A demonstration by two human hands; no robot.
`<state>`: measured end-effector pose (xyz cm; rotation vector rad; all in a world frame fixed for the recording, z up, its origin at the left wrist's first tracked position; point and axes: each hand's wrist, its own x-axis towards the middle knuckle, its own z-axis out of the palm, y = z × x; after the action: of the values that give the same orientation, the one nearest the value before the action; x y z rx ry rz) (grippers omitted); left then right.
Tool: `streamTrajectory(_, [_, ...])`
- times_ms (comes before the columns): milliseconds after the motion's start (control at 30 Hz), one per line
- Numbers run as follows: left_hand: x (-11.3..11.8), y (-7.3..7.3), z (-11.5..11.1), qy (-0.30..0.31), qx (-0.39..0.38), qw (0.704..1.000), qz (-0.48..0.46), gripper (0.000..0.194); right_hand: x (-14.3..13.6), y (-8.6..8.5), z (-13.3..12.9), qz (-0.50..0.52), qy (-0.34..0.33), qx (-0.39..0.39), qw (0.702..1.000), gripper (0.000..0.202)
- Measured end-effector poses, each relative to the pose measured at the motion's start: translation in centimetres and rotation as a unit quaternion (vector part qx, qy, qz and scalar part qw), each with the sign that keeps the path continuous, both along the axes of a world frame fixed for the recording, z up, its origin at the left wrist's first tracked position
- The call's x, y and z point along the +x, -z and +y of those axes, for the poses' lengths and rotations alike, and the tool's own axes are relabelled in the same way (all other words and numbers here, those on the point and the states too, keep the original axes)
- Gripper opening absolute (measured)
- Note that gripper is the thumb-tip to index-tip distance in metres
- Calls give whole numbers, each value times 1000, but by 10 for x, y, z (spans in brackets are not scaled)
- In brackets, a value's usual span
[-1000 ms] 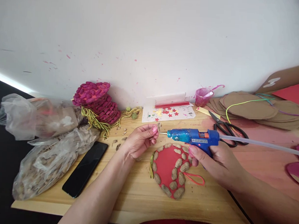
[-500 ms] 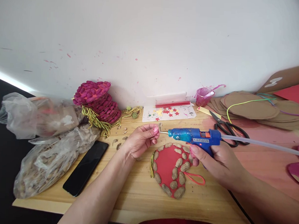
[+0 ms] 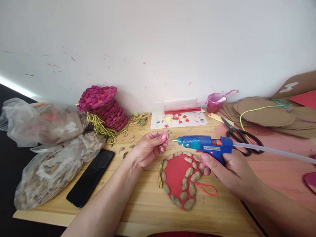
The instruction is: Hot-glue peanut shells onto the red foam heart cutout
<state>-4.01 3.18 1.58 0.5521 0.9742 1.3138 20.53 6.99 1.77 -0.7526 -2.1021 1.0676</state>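
My right hand (image 3: 223, 169) is wrapped round the grip of a blue hot glue gun (image 3: 206, 143), with a long clear glue stick (image 3: 273, 149) sticking out of its back. Its metal nozzle points left, at the fingertips of my left hand (image 3: 153, 146). Those fingers pinch a small peanut shell (image 3: 169, 133), mostly hidden behind them. Below both hands, a red rounded piece (image 3: 173, 171) lies flat on the table, with peanuts (image 3: 184, 183) along its edge and in rows across it. A red loop (image 3: 206, 190) sticks out at its right, a yellow-green tassel (image 3: 160, 174) at its left.
To the left are plastic bags (image 3: 60, 170) of peanuts, a black phone (image 3: 91, 178) and stacked magenta pieces (image 3: 103, 106). Star stickers (image 3: 176, 118) lie on paper at the back. Scissors (image 3: 242, 137), a pink-stained cup (image 3: 215, 102) and cardboard discs (image 3: 264, 113) are at right.
Almost nothing differs. Both hands keep their places, the nozzle still close against the peanut shell in my left fingers.
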Motion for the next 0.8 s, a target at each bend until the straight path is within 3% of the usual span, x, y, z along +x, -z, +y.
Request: streamTrajectory(800, [0,1,0,3,1,1000,5,27,1,3,1,-16,15,2,1000,30])
